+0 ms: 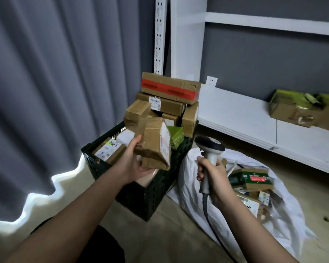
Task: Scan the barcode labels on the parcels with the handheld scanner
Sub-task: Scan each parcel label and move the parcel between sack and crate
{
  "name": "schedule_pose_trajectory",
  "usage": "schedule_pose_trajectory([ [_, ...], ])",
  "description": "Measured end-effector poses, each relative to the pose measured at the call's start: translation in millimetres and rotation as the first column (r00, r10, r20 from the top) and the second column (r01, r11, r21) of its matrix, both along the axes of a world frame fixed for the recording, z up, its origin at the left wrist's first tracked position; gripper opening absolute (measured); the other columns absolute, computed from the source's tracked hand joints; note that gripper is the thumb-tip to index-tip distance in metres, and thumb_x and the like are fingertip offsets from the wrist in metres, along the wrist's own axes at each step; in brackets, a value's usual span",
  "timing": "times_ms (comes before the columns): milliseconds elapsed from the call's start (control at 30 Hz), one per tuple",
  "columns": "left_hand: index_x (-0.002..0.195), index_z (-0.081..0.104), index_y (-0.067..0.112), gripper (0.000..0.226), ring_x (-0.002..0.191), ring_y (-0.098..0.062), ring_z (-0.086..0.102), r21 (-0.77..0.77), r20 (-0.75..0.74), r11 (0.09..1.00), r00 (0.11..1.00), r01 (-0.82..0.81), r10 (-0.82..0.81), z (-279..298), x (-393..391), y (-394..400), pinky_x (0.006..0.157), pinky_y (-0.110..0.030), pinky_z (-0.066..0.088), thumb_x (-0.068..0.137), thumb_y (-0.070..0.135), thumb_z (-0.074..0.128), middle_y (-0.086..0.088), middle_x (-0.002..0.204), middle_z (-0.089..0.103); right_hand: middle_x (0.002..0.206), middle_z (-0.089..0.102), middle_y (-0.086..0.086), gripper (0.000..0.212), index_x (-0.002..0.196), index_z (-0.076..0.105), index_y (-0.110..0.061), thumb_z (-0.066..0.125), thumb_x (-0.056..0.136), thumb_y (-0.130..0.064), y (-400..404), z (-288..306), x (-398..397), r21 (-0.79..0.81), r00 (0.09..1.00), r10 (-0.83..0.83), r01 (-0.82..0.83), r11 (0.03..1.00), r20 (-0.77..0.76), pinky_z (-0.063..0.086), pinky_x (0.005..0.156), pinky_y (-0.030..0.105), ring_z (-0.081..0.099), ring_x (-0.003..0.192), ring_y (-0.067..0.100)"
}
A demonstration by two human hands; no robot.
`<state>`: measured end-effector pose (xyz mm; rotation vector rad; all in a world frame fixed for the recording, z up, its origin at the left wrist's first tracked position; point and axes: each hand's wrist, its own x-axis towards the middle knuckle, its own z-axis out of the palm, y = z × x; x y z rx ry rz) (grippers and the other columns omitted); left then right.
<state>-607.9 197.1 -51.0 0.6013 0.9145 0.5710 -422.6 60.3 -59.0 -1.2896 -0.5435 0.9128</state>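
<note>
My left hand (135, 162) grips a small brown taped parcel (153, 145) from below, held above the black crate (146, 196). The parcel's white label (164, 143) faces right, toward the scanner. My right hand (212, 175) holds the white and black handheld scanner (209, 147) by its handle, upright, just right of the parcel. The scanner's head points left toward the label. Its grey cable (215, 230) hangs down past my wrist.
The crate is piled with several brown parcels, topped by a red-taped box (170, 87). A white sack (273, 215) on the floor at right holds more parcels (251, 179). A low white shelf (245, 118) carries an open carton (300, 109). Grey curtains (55, 82) hang at left.
</note>
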Motion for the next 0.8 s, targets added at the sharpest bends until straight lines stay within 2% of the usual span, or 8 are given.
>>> schedule_pose_trajectory([
  [100, 0.122, 0.061, 0.02, 0.065, 0.112, -0.034, 0.059, -0.066, 0.09, 0.989, 0.988, 0.135, -0.129, 7.3, 25.1, -28.0, 0.089, -0.048, 0.049, 0.079, 0.068, 0.051, -0.015, 0.119, 0.065, 0.066, 0.05, 0.009, 0.035, 0.103, 0.047, -0.013, 0.073, 0.083, -0.023, -19.4, 9.9, 8.8, 0.022, 0.996, -0.087, 0.088, 0.996, -0.026, 0.04, 0.052, 0.031, 0.047, 0.052, 0.022],
  [200, 0.125, 0.06, 0.016, 0.074, 0.115, -0.038, 0.057, -0.103, 0.17, 0.962, 0.958, 0.251, -0.232, 11.7, 44.5, -53.1, 0.091, -0.049, 0.047, 0.08, 0.072, 0.044, -0.019, 0.122, 0.064, 0.074, 0.059, 0.009, 0.042, 0.118, 0.047, -0.013, 0.074, 0.086, -0.02, -34.9, 16.6, 17.7, 0.071, 0.983, -0.148, 0.156, 0.985, -0.108, 0.046, 0.065, 0.039, 0.053, 0.062, 0.024],
  [367, 0.124, 0.061, 0.013, 0.077, 0.117, -0.041, 0.055, -0.089, 0.181, 0.925, 0.919, 0.369, -0.349, 16.3, 64.0, -84.7, 0.097, -0.048, 0.045, 0.08, 0.072, 0.038, -0.022, 0.121, 0.064, 0.059, 0.052, -0.001, 0.056, 0.126, 0.041, -0.008, 0.074, 0.084, -0.025, -54.3, 22.0, 26.5, 0.152, 0.971, -0.138, 0.169, 0.974, -0.195, 0.042, 0.043, 0.024, 0.046, 0.045, 0.011],
  [500, 0.122, 0.061, 0.011, 0.082, 0.104, -0.039, 0.059, -0.048, 0.144, 0.896, 0.891, 0.442, -0.431, 16.7, 69.6, -93.7, 0.075, -0.035, 0.048, 0.072, 0.072, 0.04, -0.019, 0.122, 0.063, 0.063, 0.052, 0.0, 0.07, 0.14, 0.036, 0.003, 0.072, 0.087, -0.025, -62.7, 24.8, 32.4, 0.187, 0.972, -0.093, 0.134, 0.973, -0.214, 0.041, 0.042, 0.021, 0.046, 0.045, 0.008],
  [600, 0.112, 0.065, 0.01, 0.077, 0.093, -0.039, 0.063, -0.048, 0.136, 0.869, 0.865, 0.493, -0.483, 19.4, 68.9, -93.9, 0.064, -0.03, 0.037, 0.074, 0.072, 0.038, -0.02, 0.111, 0.064, 0.061, 0.058, -0.002, 0.081, 0.142, 0.035, 0.001, 0.075, 0.08, -0.033, -66.9, 25.7, 34.8, 0.176, 0.967, -0.085, 0.13, 0.976, -0.238, 0.044, 0.044, 0.022, 0.052, 0.048, 0.01],
  [667, 0.098, 0.071, 0.013, 0.071, 0.077, -0.033, 0.063, -0.031, 0.111, 0.847, 0.844, 0.531, -0.525, 22.6, 66.4, -92.4, 0.061, -0.029, 0.029, 0.07, 0.071, 0.041, -0.017, 0.099, 0.064, 0.076, 0.068, 0.006, 0.076, 0.139, 0.041, -0.006, 0.073, 0.078, -0.036, -69.9, 28.5, 37.5, 0.192, 0.961, -0.052, 0.107, 0.975, -0.272, 0.053, 0.051, 0.026, 0.064, 0.06, 0.016],
  [733, 0.085, 0.073, 0.016, 0.068, 0.068, -0.026, 0.057, 0.009, 0.043, 0.823, 0.822, 0.568, -0.568, 25.4, 63.4, -88.6, 0.06, -0.028, 0.025, 0.066, 0.073, 0.042, -0.013, 0.088, 0.064, 0.106, 0.07, 0.017, 0.068, 0.133, 0.05, -0.012, 0.072, 0.075, -0.04, -74.2, 31.0, 41.3, 0.186, 0.959, 0.006, 0.049, 0.981, -0.285, 0.06, 0.068, 0.03, 0.071, 0.087, 0.022],
  [800, 0.082, 0.071, 0.017, 0.07, 0.069, -0.025, 0.055, 0.021, -0.014, 0.817, 0.817, 0.576, -0.576, 28.8, 59.7, -83.4, 0.061, -0.028, 0.026, 0.066, 0.077, 0.041, -0.012, 0.086, 0.064, 0.099, 0.067, 0.018, 0.067, 0.126, 0.055, -0.01, 0.077, 0.072, -0.044, -79.0, 33.1, 41.1, 0.177, 0.958, 0.061, -0.011, 0.984, -0.28, 0.058, 0.065, 0.027, 0.067, 0.081, 0.022],
])
